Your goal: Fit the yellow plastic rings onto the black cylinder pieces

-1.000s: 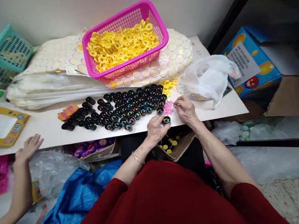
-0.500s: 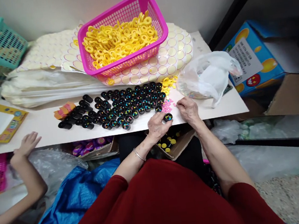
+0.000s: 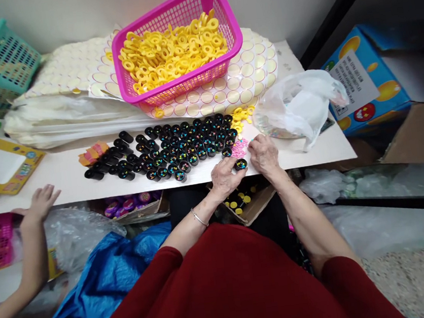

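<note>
My left hand (image 3: 226, 176) is closed round a small black cup (image 3: 241, 165) with colourful bits inside, at the table's front edge. My right hand (image 3: 264, 155) is just to the right, its fingers pinched together beside a little heap of pink pieces (image 3: 239, 148). Whatever lies between those fingertips is too small or hidden to make out. Several similar black cups (image 3: 183, 154) stand packed together left of my hands, many holding coloured bits. Small yellow ring pieces (image 3: 241, 119) lie behind the pink heap.
A pink basket (image 3: 235, 28) full of yellow rings stands on dotted sheets at the back. To the right are a plastic bag (image 3: 301, 103) and a blue carton (image 3: 371, 79). Another person's hand (image 3: 43, 201) is at the left, near a yellow frame (image 3: 25, 172). Orange pieces (image 3: 93, 153) lie by the cups.
My right hand stays by the pink heap and my left hand still holds the cup. At the left, the other person's arms have shifted, with more of the second hand showing. The view has moved slightly.
</note>
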Demonstrator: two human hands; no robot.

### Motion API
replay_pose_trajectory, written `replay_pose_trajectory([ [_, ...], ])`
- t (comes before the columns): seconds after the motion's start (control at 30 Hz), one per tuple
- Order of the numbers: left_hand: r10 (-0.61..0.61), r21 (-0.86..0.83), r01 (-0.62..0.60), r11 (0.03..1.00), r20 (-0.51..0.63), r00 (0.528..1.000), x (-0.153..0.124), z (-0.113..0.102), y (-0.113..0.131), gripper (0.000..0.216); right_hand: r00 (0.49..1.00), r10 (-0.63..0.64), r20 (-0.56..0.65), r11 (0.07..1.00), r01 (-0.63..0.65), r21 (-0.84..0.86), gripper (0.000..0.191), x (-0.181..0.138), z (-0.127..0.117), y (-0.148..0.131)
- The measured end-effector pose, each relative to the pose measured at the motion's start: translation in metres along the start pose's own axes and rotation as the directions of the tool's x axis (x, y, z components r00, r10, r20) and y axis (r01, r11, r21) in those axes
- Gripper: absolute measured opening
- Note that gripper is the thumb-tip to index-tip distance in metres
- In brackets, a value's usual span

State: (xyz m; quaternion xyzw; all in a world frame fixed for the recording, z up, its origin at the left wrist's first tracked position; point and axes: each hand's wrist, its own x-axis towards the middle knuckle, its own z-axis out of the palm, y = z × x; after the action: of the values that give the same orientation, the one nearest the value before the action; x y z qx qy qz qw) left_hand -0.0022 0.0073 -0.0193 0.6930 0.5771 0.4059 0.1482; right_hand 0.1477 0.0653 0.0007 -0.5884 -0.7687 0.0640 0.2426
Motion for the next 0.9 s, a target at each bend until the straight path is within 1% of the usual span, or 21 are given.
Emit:
replay_pose_trajectory([
  [0.03,-0.002,-0.002,0.002,1.000,0.003,1.000,0.000,0.000,-0.001,0.018,1.000,-0.003,-0.003,1.000,0.003,0.027,0.019,-0.001,-0.002,-0.003],
  [0.1,-0.005,-0.005,0.005,1.000,0.016,1.000,-0.001,0.001,-0.002,0.021,1.000,-0.030,-0.004,0.991,0.030,0.132,0.016,-0.005,-0.008,-0.008],
  [0.17,-0.002,-0.006,0.003,1.000,0.029,1.000,-0.002,0.003,-0.003,0.025,0.996,-0.089,0.007,0.960,0.084,0.269,0.013,-0.010,-0.015,-0.014],
  [0.23,-0.001,-0.007,0.001,1.000,0.028,1.000,-0.002,0.003,-0.003,0.026,0.988,-0.150,0.030,0.928,0.131,0.349,0.011,-0.017,-0.020,-0.020],
  [0.3,-0.005,-0.005,0.005,1.000,0.018,1.000,-0.002,0.004,-0.003,0.026,0.981,-0.185,0.062,0.932,0.154,0.329,0.011,-0.021,-0.024,-0.026],
  [0.43,-0.011,0.005,0.011,1.000,0.034,0.999,-0.001,0.002,-0.001,0.022,0.976,-0.188,0.108,0.968,0.166,0.191,0.015,-0.024,-0.027,-0.035],
  [0.57,-0.018,0.018,0.017,1.000,0.029,0.999,-0.002,0.000,0.000,0.021,0.961,-0.215,0.174,0.976,0.202,0.087,0.022,-0.022,-0.033,-0.041],
  [0.63,-0.022,0.015,0.022,1.000,0.033,0.999,-0.002,0.000,0.000,0.022,0.952,-0.222,0.213,0.972,0.200,0.120,0.022,-0.019,-0.036,-0.040],
  [0.7,-0.016,0.001,0.016,1.000,0.041,0.999,-0.002,0.000,-0.001,0.025,0.943,-0.228,0.241,0.951,0.163,0.262,0.019,-0.014,-0.037,-0.035],
  [0.77,-0.006,-0.012,0.007,1.000,0.041,0.999,-0.002,0.000,-0.002,0.027,0.953,-0.188,0.236,0.910,0.079,0.407,0.016,-0.002,-0.035,-0.025],
  [0.8,-0.004,-0.014,0.005,1.000,0.038,0.999,-0.002,0.000,-0.002,0.026,0.966,-0.136,0.220,0.897,0.026,0.441,0.016,0.005,-0.033,-0.020],
  [0.83,-0.006,-0.011,0.007,1.000,0.034,0.999,-0.001,0.000,-0.002,0.025,0.980,-0.062,0.191,0.898,-0.028,0.438,0.017,0.014,-0.029,-0.015],
  [0.9,-0.015,0.004,0.015,1.000,0.021,1.000,0.000,-0.001,0.000,0.020,0.988,0.088,0.126,0.930,-0.127,0.344,0.019,0.033,-0.019,-0.008],
])
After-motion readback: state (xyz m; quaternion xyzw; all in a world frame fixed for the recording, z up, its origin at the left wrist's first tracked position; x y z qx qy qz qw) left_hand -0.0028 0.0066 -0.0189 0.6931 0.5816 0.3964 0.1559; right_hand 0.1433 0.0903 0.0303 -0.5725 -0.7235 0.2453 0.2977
